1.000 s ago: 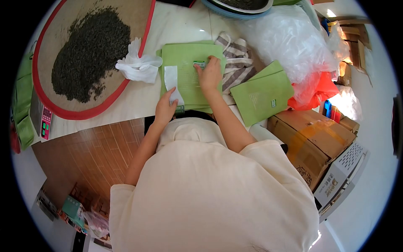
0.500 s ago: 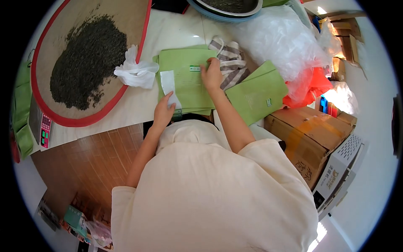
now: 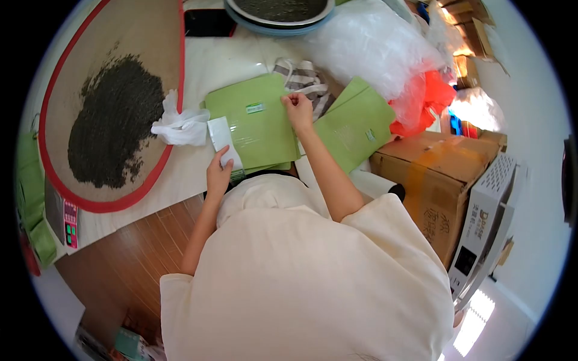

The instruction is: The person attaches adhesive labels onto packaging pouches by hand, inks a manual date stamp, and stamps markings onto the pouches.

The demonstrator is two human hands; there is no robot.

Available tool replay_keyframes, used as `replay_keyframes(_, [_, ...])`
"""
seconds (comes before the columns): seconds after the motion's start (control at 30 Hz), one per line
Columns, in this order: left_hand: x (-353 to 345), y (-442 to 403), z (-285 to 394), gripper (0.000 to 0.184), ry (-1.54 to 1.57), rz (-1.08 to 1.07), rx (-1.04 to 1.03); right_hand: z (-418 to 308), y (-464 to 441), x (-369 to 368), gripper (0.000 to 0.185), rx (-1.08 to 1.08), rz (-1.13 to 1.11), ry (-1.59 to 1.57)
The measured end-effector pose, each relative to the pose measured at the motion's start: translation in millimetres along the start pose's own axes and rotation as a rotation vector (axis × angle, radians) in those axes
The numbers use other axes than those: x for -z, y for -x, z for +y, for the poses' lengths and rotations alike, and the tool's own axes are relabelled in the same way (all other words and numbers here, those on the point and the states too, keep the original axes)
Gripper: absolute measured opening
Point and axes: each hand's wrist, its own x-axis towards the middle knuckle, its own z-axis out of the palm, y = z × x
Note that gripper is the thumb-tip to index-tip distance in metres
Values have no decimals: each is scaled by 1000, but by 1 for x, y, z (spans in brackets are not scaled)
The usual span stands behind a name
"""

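A stack of flat green bags lies on the table in front of me, the top one bearing a small green-and-white label. My right hand is closed in a pinch at the upper right edge of the top bag. In my left hand, between thumb and fingers, is a white paper strip that lies over the bags' left edge. Green printed labels show at its lower end. More green bags, the top one labelled, lie fanned to the right.
Left, a red-rimmed round tray holds dark loose leaves; a crumpled white cloth or bag overlaps its rim. A scale, phone, basin, striped cloth bag, clear plastic and cardboard box surround the work area.
The view has shifted, so the table's things sit lower and further left. My right hand has gone from resting spread near the label to a pinch at the top bag's edge. My left hand keeps the strip.
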Motion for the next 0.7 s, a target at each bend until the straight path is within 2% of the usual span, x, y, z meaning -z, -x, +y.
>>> replay_keyframes(0.13, [4,-1,9,41,16,-12,75,-3,2,15,17,-28,18,-141])
replay_keyframes(0.2, [5,-5,10,42,-13,-40,65,-21,9,34,20,136,62,-56])
replay_keyframes(0.27, [5,-11,8,43,-45,-54,57,-35,9,69,26,144,209,-123])
replay_keyframes(0.33, [1,-16,6,46,119,-43,-39,-54,16,120,29,20,398,13])
replay_keyframes(0.4, [2,-19,22,49,219,-101,29,-31,9,167,30,135,646,211])
replay_keyframes(0.43, [2,-18,28,51,322,-155,109,12,-5,193,31,51,698,120])
replay_keyframes(0.47, [-2,-19,31,55,444,-146,85,23,-7,209,33,11,805,151])
replay_keyframes(0.5, [-3,-17,40,55,441,-125,96,29,-4,213,35,-31,908,188])
replay_keyframes(0.53, [0,-16,55,56,442,-140,90,29,-1,207,35,-31,883,185])
replay_keyframes(0.6, [2,-15,76,57,443,-131,99,16,8,198,37,317,1109,880])
replay_keyframes(0.67, [3,-16,87,48,554,-136,28,-32,30,165,36,387,568,770])
replay_keyframes(0.7, [5,-17,88,48,551,-125,38,-54,43,135,32,314,276,470])
